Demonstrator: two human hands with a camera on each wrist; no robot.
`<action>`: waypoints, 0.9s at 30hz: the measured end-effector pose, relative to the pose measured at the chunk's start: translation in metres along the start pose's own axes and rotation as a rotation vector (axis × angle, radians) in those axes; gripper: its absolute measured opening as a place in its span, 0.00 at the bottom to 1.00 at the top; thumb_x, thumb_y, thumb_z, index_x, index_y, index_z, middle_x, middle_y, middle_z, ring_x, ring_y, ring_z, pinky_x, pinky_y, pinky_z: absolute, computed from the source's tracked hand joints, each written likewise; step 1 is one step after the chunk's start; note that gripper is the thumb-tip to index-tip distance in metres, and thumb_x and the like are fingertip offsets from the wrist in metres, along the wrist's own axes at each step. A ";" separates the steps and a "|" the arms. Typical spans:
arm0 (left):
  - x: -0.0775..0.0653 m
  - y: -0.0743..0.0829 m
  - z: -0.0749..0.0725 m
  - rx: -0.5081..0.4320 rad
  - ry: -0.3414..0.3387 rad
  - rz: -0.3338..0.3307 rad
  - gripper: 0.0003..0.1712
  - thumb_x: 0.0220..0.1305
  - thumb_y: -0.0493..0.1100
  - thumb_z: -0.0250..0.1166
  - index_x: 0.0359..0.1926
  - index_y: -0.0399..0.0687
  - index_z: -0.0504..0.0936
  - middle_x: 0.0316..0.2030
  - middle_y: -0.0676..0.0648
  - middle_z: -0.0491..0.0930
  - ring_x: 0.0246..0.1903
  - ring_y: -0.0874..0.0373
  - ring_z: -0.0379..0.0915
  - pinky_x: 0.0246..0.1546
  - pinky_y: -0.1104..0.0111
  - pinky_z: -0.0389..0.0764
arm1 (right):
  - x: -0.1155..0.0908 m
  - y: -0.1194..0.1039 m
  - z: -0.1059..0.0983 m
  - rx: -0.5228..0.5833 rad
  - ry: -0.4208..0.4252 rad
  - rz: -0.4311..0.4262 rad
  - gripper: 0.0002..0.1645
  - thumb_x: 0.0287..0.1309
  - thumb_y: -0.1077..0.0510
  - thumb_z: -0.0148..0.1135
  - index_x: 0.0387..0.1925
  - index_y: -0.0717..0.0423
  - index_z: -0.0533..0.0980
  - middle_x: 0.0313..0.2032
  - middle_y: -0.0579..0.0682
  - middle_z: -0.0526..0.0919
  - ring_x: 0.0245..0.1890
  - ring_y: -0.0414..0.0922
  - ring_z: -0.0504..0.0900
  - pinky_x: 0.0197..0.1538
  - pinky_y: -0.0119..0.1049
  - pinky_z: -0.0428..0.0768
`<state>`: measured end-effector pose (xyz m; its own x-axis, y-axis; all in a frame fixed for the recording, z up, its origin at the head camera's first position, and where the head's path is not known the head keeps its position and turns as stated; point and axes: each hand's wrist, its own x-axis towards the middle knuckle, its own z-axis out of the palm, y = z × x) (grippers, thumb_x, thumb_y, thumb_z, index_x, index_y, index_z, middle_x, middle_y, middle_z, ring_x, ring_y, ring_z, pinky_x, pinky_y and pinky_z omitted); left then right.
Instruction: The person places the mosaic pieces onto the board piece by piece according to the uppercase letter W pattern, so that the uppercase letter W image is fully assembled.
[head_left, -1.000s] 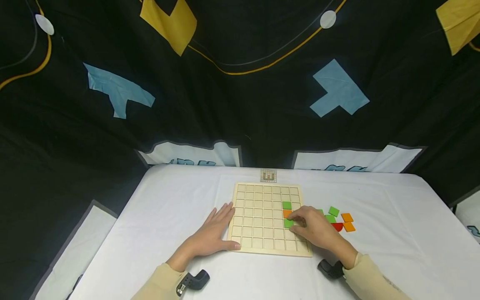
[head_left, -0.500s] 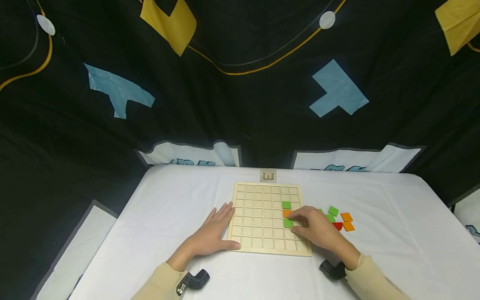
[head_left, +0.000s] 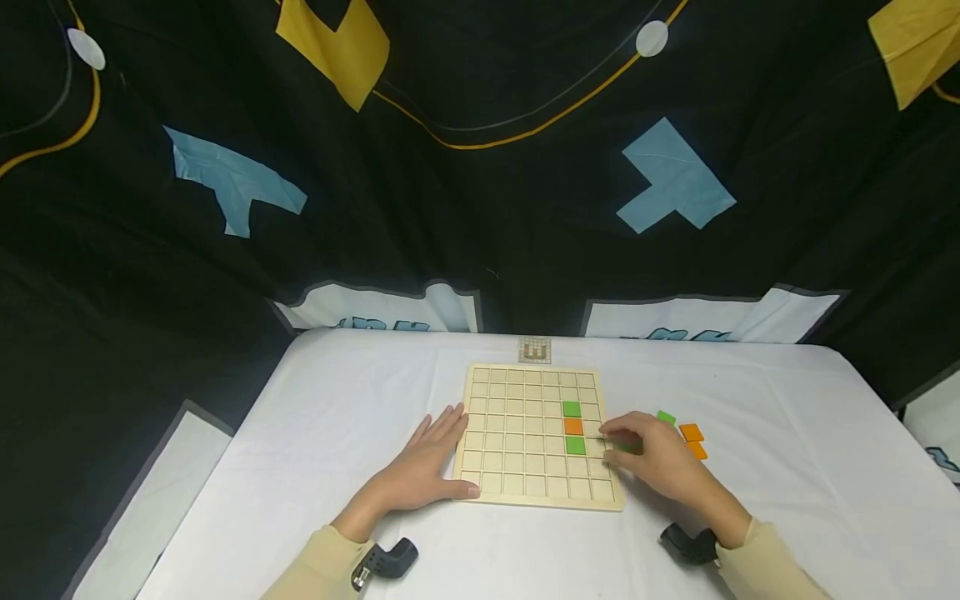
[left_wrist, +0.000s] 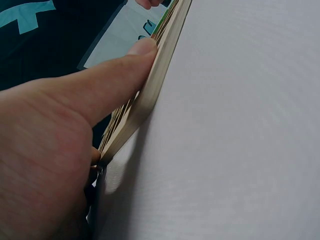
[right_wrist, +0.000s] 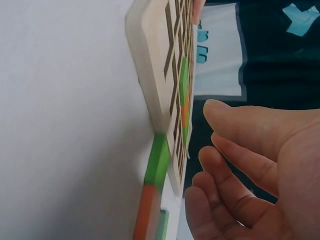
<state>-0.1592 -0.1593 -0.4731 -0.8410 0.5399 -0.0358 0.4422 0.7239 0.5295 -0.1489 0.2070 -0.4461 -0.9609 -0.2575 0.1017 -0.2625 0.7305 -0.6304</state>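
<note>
A pale wooden grid board [head_left: 516, 450] lies on the white table. Three square tiles sit in one column of its cells: a green tile [head_left: 572, 409], an orange tile [head_left: 573, 427] and another green tile [head_left: 575, 446]. My left hand [head_left: 423, 467] rests along the board's left edge with fingers spread; in the left wrist view its thumb [left_wrist: 115, 80] lies on the rim. My right hand [head_left: 663, 458] hovers at the board's right edge, fingers loosely bent, and in the right wrist view nothing is between thumb and fingers.
Right of the board lie loose tiles, partly hidden by my right hand: an orange tile [head_left: 692, 432], a second orange tile [head_left: 699, 451] and a green tile [head_left: 666, 417]. A small card with a grid pattern [head_left: 535, 350] lies behind the board. A black curtain [head_left: 495, 233] hangs beyond the table.
My right hand has drawn back to the right from the tile column to the board's edge, now covering more of the loose tiles. The left hand stays in place.
</note>
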 end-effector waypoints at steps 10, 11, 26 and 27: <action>0.001 0.000 0.000 0.003 0.001 -0.006 0.64 0.56 0.69 0.68 0.78 0.34 0.50 0.79 0.41 0.43 0.78 0.47 0.33 0.76 0.49 0.34 | -0.016 0.017 -0.018 0.024 0.056 0.007 0.20 0.53 0.56 0.77 0.47 0.57 0.84 0.44 0.48 0.85 0.42 0.46 0.85 0.45 0.41 0.84; 0.001 0.000 0.000 0.002 0.000 -0.006 0.64 0.56 0.69 0.68 0.78 0.34 0.50 0.79 0.41 0.43 0.78 0.47 0.33 0.76 0.49 0.34 | -0.017 0.018 -0.019 0.017 0.063 0.011 0.19 0.53 0.55 0.77 0.47 0.57 0.84 0.43 0.47 0.86 0.41 0.45 0.84 0.44 0.40 0.83; 0.000 0.001 0.000 0.003 -0.001 -0.007 0.64 0.56 0.68 0.69 0.78 0.34 0.50 0.79 0.41 0.43 0.78 0.47 0.33 0.76 0.49 0.35 | -0.037 0.043 -0.031 -0.049 0.084 0.088 0.21 0.50 0.63 0.77 0.48 0.58 0.84 0.49 0.53 0.83 0.43 0.46 0.83 0.46 0.41 0.85; 0.000 0.001 0.000 0.002 -0.001 -0.006 0.64 0.56 0.68 0.69 0.78 0.34 0.50 0.79 0.40 0.43 0.78 0.47 0.33 0.76 0.49 0.34 | -0.037 0.044 -0.032 -0.051 0.085 0.090 0.21 0.50 0.63 0.77 0.47 0.58 0.84 0.49 0.54 0.83 0.43 0.47 0.83 0.46 0.41 0.85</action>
<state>-0.1589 -0.1586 -0.4720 -0.8434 0.5359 -0.0398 0.4376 0.7279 0.5279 -0.1272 0.2686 -0.4533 -0.9843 -0.1362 0.1126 -0.1767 0.7798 -0.6006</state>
